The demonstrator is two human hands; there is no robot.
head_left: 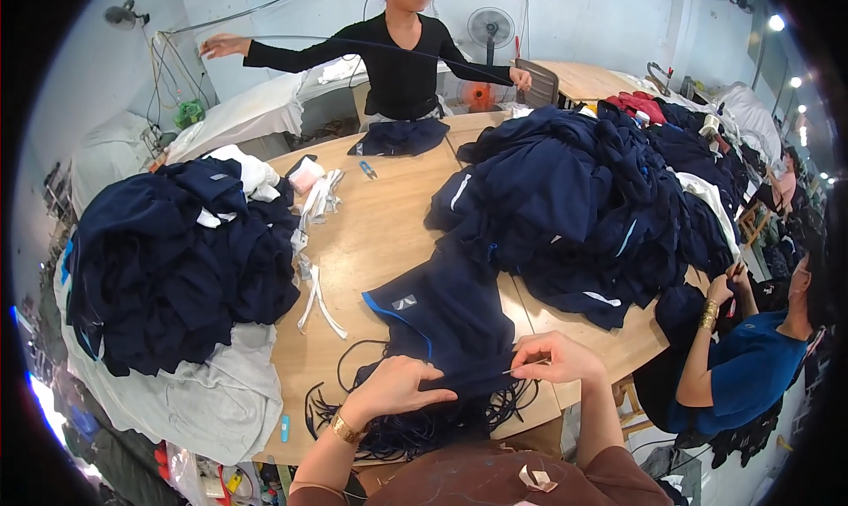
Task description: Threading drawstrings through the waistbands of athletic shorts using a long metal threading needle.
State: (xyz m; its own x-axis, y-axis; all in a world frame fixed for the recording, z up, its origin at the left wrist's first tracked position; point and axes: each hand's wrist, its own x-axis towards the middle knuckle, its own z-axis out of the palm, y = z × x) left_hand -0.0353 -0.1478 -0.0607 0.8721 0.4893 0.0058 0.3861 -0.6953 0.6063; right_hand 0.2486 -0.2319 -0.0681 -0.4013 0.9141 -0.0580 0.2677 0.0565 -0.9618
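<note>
At lower centre, your left hand (397,387) presses flat on the navy garment (446,316); your right hand (556,358) pinches a thin tool at its waistband, apparently threading black cord (353,409). Next needs steady pushing.

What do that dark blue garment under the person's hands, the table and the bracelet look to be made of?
The navy garment looks like soft knit fabric, matte: it folds and drapes limply, with a brighter blue edge trim. The table looks like light wood or plywood, with a pale tan, unpolished face and seams between boards. The bracelet on the left hand's wrist looks like gold-coloured metal, as it glints. The right hand pinches something thin; its material is unclear.
</note>
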